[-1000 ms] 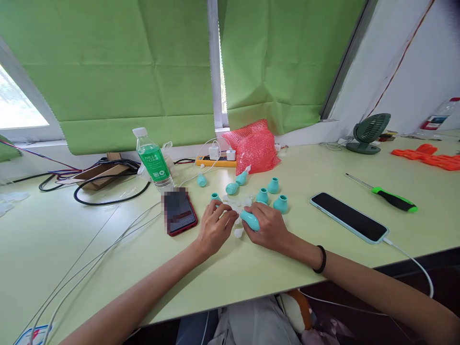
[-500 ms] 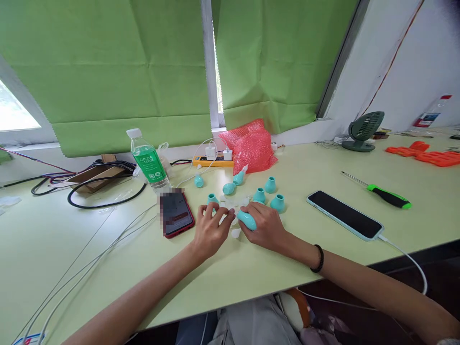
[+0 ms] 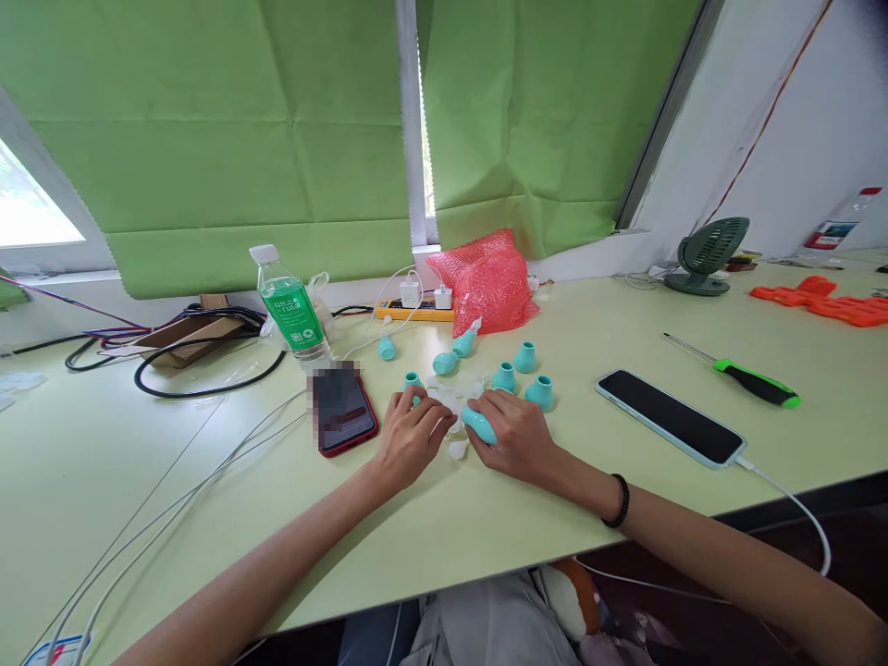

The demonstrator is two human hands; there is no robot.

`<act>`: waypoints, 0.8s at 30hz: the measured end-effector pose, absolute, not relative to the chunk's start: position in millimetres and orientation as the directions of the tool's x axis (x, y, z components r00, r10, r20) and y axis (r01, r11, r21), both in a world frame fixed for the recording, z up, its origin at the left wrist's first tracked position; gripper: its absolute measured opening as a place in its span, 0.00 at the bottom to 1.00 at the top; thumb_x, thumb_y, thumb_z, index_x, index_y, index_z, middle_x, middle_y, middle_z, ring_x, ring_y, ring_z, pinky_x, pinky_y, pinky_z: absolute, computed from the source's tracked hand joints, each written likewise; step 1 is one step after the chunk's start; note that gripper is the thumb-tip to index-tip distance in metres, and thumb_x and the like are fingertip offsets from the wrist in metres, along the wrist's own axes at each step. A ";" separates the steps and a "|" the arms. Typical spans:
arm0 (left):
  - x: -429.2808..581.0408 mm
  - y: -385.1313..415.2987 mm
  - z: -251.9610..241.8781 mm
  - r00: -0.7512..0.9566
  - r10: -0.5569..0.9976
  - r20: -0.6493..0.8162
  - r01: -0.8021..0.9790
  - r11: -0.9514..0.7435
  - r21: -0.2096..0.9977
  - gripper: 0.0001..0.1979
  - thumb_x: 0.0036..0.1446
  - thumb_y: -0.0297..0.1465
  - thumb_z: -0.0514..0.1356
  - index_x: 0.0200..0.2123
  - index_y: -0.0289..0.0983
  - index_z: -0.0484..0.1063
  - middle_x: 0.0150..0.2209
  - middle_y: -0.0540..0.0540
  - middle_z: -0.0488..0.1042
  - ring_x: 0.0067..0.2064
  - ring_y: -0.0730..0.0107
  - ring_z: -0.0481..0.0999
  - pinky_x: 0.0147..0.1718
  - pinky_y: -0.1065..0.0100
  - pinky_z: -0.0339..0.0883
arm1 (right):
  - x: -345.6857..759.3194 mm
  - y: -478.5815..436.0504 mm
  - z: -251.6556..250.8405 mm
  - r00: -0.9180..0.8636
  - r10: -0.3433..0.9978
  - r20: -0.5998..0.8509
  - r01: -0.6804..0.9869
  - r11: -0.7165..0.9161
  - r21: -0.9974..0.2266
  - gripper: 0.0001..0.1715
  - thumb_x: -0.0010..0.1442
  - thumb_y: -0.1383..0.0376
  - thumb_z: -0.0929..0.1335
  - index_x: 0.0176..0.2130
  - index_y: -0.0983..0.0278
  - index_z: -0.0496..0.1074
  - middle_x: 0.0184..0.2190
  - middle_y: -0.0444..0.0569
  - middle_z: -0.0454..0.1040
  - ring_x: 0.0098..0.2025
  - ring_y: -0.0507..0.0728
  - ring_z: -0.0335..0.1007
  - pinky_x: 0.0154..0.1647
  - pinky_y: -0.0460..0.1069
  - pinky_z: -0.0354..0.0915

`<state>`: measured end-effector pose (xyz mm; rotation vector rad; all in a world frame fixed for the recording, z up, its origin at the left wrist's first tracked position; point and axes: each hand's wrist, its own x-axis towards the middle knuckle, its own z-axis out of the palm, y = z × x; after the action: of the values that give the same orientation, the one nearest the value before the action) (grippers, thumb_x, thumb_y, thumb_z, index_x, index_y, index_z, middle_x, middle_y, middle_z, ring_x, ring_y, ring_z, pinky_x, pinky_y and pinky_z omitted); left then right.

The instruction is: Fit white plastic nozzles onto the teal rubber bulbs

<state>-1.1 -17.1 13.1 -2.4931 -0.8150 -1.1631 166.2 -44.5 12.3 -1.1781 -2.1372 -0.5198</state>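
My right hand rests on the pale green table and is closed around a teal rubber bulb. My left hand lies just left of it, fingers curled over small clear plastic pieces; what it grips is too small to name. A loose clear tip lies between the hands. Several more teal bulbs stand or lie just beyond my fingers.
A red phone lies left of my left hand, a water bottle behind it. A second phone on a white cable and a green-handled screwdriver lie to the right. Pink bubble wrap, power strip, cables, a fan sit farther back.
Both hands stay in place around the bulb and clear pieces. The fingers of my left hand have shifted slightly over the clear pieces. The view has wobbled a little.
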 end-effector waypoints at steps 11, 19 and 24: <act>-5.8 -12.8 19.7 0.672 0.224 0.706 0.579 -0.753 -0.311 0.05 0.53 0.24 0.52 0.33 0.35 0.67 0.31 0.46 0.72 0.35 0.64 0.64 0.30 0.63 0.57 | 167.4 -43.6 13.4 -0.419 0.616 0.667 0.857 0.510 0.067 0.08 0.49 0.68 0.62 0.33 0.67 0.65 0.27 0.51 0.68 0.33 0.57 0.61 0.29 0.49 0.57; -5.8 -21.7 26.6 0.844 0.085 0.529 0.446 -0.660 -0.605 0.12 0.54 0.19 0.44 0.28 0.33 0.66 0.28 0.43 0.69 0.34 0.64 0.65 0.29 0.61 0.56 | 166.6 -44.0 12.2 -0.424 0.590 0.687 0.845 0.530 0.066 0.07 0.49 0.68 0.61 0.31 0.67 0.65 0.25 0.50 0.66 0.30 0.56 0.61 0.27 0.49 0.56; -6.7 -20.7 29.1 0.858 0.073 0.508 0.419 -0.672 -0.611 0.11 0.54 0.19 0.45 0.27 0.33 0.65 0.27 0.44 0.69 0.33 0.65 0.65 0.30 0.62 0.58 | 167.4 -43.5 11.4 -0.448 0.589 0.672 0.836 0.542 0.083 0.06 0.48 0.69 0.61 0.30 0.67 0.65 0.24 0.49 0.66 0.29 0.56 0.60 0.27 0.49 0.56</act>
<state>-6.7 -20.7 29.1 -2.2611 -0.3542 -0.5802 167.4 -43.5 11.4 -1.1464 -2.1926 -0.5482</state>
